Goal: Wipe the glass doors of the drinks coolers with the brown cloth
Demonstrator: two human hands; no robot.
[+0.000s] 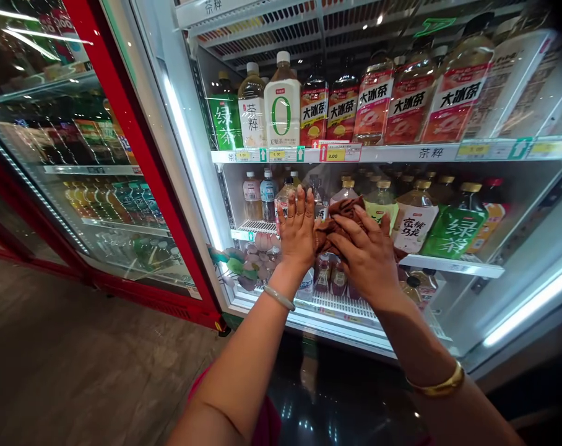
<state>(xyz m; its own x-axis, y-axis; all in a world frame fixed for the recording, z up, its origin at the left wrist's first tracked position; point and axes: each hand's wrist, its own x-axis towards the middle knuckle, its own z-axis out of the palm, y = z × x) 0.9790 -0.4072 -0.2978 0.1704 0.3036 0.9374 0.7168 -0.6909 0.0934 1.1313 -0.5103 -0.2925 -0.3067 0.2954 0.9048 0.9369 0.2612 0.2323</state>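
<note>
My left hand (pixel 299 232) lies flat against the cooler's glass door (pixel 321 173), fingers straight and slightly parted. The bent fingers of my right hand (pixel 367 251) hold a bunched brown cloth (pixel 348 207) to the glass, just beside my left. Tea bottles (pixel 375 99) stand behind it.

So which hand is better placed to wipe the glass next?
Probably the right hand: it presses a bunched brown cloth to the glass, while the left hand lies flat beside the cloth.
</note>
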